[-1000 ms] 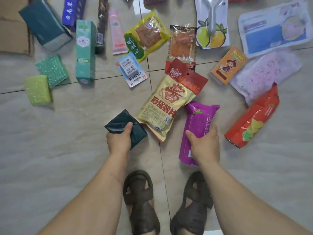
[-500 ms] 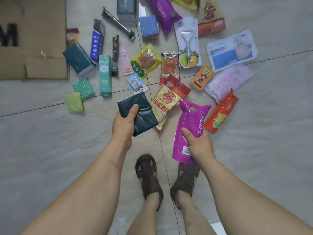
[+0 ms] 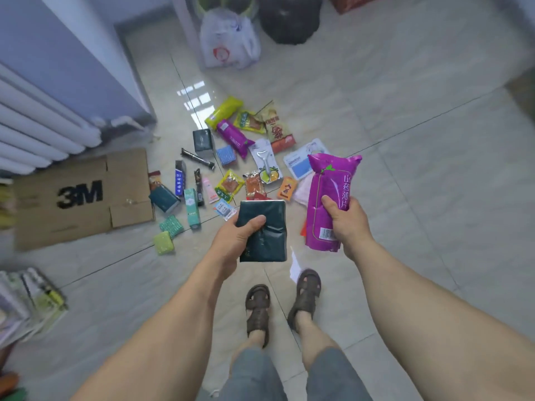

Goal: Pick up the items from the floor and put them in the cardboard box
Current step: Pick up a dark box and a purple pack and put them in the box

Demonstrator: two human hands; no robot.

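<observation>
Cardboard box (image 3: 81,198), printed with "3M", is lying flattened on the tiled floor (image 3: 405,140) at the left of the head view, just beside the scattered items. Both hands are raised above the floor, each gripping one item: the left hand (image 3: 240,235) is curling its thumb and fingers round a dark green packet (image 3: 266,230), while the right hand (image 3: 346,221) is clutching a purple snack bag (image 3: 327,198) by its lower half, the bag standing roughly upright. Beyond the hands, the remaining items are lying spread across the floor: a teal carton (image 3: 191,208), a green sponge (image 3: 170,225) next to a yellow sponge (image 3: 163,242), a dark teal box (image 3: 163,198), a pink tube (image 3: 208,191), a black flashlight (image 3: 197,159), a second purple bag (image 3: 234,138), a yellow-green bag (image 3: 223,112) and a peeler on a card (image 3: 265,160). A white radiator (image 3: 37,125) is running along the wall at the far left, and a white plastic bag (image 3: 228,41) is sitting near a black bag (image 3: 289,18) at the top. The person's sandalled feet (image 3: 283,305) are standing on the floor below the hands.
</observation>
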